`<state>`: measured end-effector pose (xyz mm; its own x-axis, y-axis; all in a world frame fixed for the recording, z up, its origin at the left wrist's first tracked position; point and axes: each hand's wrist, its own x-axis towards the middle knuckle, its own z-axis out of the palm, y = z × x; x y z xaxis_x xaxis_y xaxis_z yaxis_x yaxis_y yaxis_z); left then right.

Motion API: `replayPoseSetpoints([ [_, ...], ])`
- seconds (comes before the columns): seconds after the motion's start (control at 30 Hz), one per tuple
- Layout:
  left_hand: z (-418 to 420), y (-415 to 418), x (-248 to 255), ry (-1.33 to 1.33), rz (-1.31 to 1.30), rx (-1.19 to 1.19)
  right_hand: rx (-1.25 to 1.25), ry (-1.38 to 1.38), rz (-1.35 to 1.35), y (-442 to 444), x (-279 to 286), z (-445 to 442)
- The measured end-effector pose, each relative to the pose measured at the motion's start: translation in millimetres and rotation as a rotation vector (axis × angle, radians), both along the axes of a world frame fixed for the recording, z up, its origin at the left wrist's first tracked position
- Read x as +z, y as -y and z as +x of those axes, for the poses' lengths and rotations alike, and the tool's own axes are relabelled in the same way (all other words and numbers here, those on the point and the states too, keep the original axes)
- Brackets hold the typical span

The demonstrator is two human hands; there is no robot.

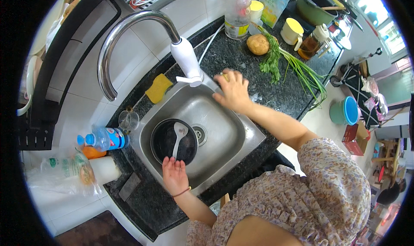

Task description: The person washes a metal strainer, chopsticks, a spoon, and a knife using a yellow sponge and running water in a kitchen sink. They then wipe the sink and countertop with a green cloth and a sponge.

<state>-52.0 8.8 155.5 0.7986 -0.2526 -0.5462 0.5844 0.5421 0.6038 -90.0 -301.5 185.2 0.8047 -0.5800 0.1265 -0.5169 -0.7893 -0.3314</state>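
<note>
My left hand [176,176] is palm up at the sink's near-left rim, fingers extended, with nothing in it. Its fingertips are close to the handle of a pale spoon [180,132], which rests in a black bowl [161,142]. The bowl stands inside the stainless steel sink [223,139], left of the drain [199,134]. My right hand [234,90] is over the sink's far-right corner, its fingers curved and slightly blurred. A small yellowish piece [225,77] shows at its fingertips; whether they grip it is unclear.
A white-based faucet [187,58] arches over the back left. A yellow sponge [158,88] lies behind the sink. On the right counter are a potato [257,45], green onions [299,65], an oil jug [312,44] and a plastic bottle [237,19]. A blue-capped bottle [110,139] lies left.
</note>
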Motion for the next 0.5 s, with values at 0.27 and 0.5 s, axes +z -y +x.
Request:
replayPoseSetpoints([
  [0.27, 13.2, 48.8, -17.5, 0.063, 0.223, -0.333, 0.322, 0.19, 0.414, -18.6, -26.3, -31.5],
  [0.5, 6.2, 61.7, -36.5, -0.052, 0.183, -0.505, -0.083, 0.399, 0.224, 41.9, -2.0, -147.5],
])
